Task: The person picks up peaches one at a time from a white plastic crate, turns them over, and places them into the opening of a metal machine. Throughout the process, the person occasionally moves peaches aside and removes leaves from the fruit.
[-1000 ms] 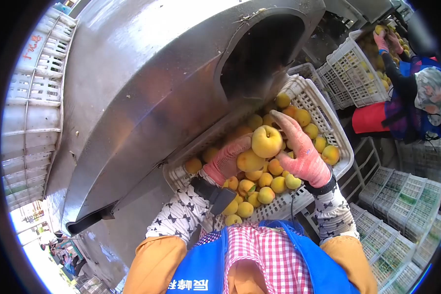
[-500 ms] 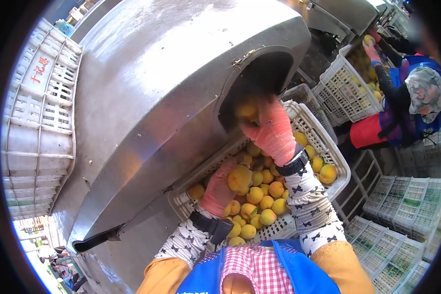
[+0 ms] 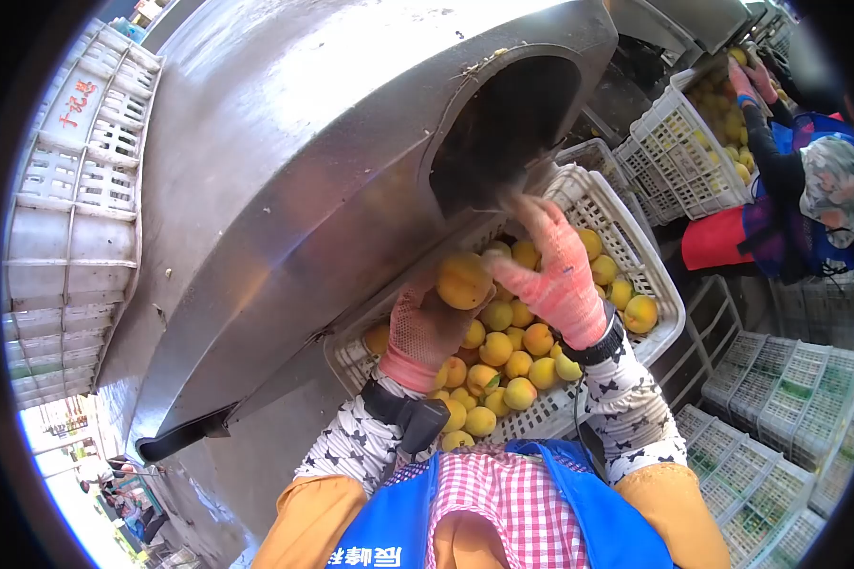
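Observation:
My left hand (image 3: 419,334), in a pink knit glove, is closed around a yellow-orange peach (image 3: 463,281) and holds it above the crate. Close to that peach is my right hand (image 3: 562,284), also gloved in pink, with its fingers apart and slightly blurred; nothing shows in it. Below both hands, a white plastic crate (image 3: 671,309) contains many peaches (image 3: 519,392). Just beyond my right fingertips is the dark round opening (image 3: 508,123) of a large metal machine (image 3: 285,180). The inside of the opening is too dark to make out.
A stacked white crate (image 3: 76,180) stands at the far left. At upper right, a co-worker (image 3: 807,190) in a patterned head covering handles a peach over another crate (image 3: 683,161). More stacked crates (image 3: 788,389) and a metal frame (image 3: 707,327) are at lower right.
My right hand has drawn back from the machine opening, and the peach it held there is no longer in it. My left hand has lifted its peach upward, towards the opening.

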Available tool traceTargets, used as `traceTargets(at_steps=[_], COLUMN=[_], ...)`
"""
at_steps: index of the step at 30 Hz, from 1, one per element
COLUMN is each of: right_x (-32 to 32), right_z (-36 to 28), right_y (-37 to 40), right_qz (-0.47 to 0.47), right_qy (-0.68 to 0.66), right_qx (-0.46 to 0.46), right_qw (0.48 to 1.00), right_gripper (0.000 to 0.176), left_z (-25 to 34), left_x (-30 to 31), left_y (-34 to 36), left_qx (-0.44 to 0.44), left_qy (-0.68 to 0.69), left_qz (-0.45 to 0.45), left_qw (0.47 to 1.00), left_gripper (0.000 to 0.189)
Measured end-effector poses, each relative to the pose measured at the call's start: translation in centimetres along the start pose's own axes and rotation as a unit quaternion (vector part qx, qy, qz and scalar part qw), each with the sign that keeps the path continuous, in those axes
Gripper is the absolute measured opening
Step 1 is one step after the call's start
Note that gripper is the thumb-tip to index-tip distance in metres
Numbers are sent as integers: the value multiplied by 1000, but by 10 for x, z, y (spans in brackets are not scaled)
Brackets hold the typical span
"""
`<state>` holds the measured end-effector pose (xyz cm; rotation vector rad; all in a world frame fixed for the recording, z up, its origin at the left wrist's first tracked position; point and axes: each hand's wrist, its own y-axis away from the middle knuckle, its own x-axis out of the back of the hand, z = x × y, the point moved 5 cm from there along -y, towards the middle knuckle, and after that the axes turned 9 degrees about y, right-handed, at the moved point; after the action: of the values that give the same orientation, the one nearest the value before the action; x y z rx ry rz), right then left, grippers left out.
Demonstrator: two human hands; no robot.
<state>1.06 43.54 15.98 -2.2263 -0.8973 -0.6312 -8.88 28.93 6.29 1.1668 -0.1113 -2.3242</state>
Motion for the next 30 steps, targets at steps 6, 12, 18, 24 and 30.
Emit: traceTargets(at_steps=[6,12,18,24,30], right_x=[-9,-4,18,6,19], right_z=[-10,-21,-19,-10,-22], right_y=[31,31,31,36,23], right_qz=[-56,-65,-9,-10,38], right_qy=[4,36,-92,-138,61], right_qx=[-4,-46,-23,-96,71], right_qw=[998,996,995,986,995], right_gripper=[79,74,68,69,73], left_z=[-1,2,17,27,28], left_x=[-18,-40,-52,-81,-84], left_y=[4,-3,3,11,2], left_qx=[-30,40,32,-27,-54], left_qy=[58,275,165,184,33], left_qz=[-78,-83,-49,-85,-37], left_qw=[995,957,985,979,997], left_gripper=[42,41,45,47,48])
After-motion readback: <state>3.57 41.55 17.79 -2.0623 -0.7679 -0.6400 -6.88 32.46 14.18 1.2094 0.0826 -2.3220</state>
